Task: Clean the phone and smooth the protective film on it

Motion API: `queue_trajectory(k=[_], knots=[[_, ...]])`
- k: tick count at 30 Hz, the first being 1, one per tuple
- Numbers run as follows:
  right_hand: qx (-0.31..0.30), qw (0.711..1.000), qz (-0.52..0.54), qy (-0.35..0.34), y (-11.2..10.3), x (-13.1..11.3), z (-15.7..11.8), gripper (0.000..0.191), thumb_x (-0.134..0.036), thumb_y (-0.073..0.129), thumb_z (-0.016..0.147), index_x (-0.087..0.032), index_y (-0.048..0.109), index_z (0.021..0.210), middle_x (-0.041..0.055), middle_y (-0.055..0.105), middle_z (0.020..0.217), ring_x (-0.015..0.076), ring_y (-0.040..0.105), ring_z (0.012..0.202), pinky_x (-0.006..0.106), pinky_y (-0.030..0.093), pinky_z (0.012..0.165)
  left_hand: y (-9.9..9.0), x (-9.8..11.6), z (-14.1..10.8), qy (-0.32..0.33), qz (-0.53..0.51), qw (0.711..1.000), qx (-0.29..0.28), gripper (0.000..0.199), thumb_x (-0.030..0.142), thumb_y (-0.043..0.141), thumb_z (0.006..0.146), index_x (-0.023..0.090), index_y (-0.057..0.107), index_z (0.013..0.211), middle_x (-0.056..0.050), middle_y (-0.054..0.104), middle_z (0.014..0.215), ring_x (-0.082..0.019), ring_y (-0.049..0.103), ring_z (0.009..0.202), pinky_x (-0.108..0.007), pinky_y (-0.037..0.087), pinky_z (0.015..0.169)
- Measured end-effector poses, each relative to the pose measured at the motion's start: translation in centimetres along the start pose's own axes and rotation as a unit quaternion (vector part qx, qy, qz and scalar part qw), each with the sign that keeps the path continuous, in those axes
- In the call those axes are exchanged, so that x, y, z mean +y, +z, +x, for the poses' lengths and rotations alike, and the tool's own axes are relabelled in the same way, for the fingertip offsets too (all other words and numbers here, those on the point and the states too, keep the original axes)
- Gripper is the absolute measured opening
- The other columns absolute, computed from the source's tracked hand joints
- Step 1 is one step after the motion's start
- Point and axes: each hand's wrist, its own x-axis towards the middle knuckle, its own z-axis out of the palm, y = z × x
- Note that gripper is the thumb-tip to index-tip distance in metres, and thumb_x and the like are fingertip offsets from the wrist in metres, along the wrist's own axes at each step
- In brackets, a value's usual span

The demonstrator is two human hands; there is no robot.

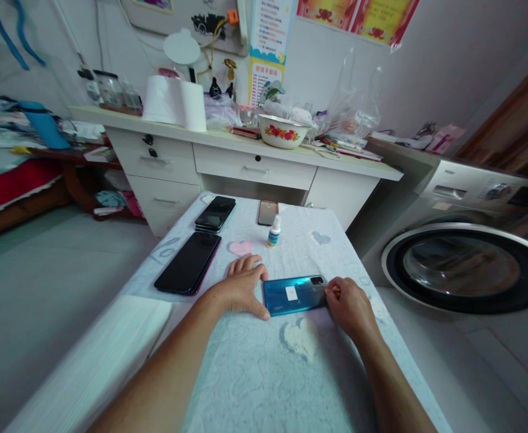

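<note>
A blue smartphone [306,304] lies back side up on the cloth-covered table, with a white sticker on its back and its camera block at the right end. My left hand [242,290] braces the phone's left end, the thumb at the near corner and a finger at the far one. At the opposite end, my right hand [349,304] is closed, its curled fingers against the phone's edge. Whatever those fingers may pinch is hidden. Beyond the phone stands a small white-capped spray bottle [273,232] with a blue and yellow label.
Dark phones [188,263] lie at the table's left, with a stack of phones [216,213] behind them. A gold-brown phone [268,211] rests at the far edge. Past the table are a white desk [255,162] and, at right, a washing machine [457,198] with a round door.
</note>
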Motion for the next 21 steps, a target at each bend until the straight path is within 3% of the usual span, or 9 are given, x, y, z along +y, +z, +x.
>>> queue_trajectory(k=[8,21], knots=[[-0.006,1.000,0.009,-0.026,0.2,-0.5,-0.3,0.011,-0.018,0.051,0.081,-0.019,0.062,0.080,0.0032,0.055,0.081,0.0140,0.052,0.071,0.024,0.031,0.063,-0.4,0.4,-0.2,-0.005,-0.001,1.000,-0.008,0.072,0.050,0.081,0.039,0.028,0.047,0.099,-0.004,0.028,0.139,-0.032,0.015,0.136,-0.047,0.016,0.109],[-0.049,0.988,0.047,-0.141,0.6,-3.1,-1.4,0.012,-0.015,0.049,0.081,-0.020,0.059,0.084,0.0019,0.054,0.087,0.0126,0.053,0.076,0.022,0.036,0.068,-0.3,0.5,-0.1,-0.007,0.002,1.000,-0.012,0.073,0.051,0.081,0.039,0.028,0.046,0.099,-0.004,0.025,0.142,-0.032,0.012,0.137,-0.046,0.014,0.110]])
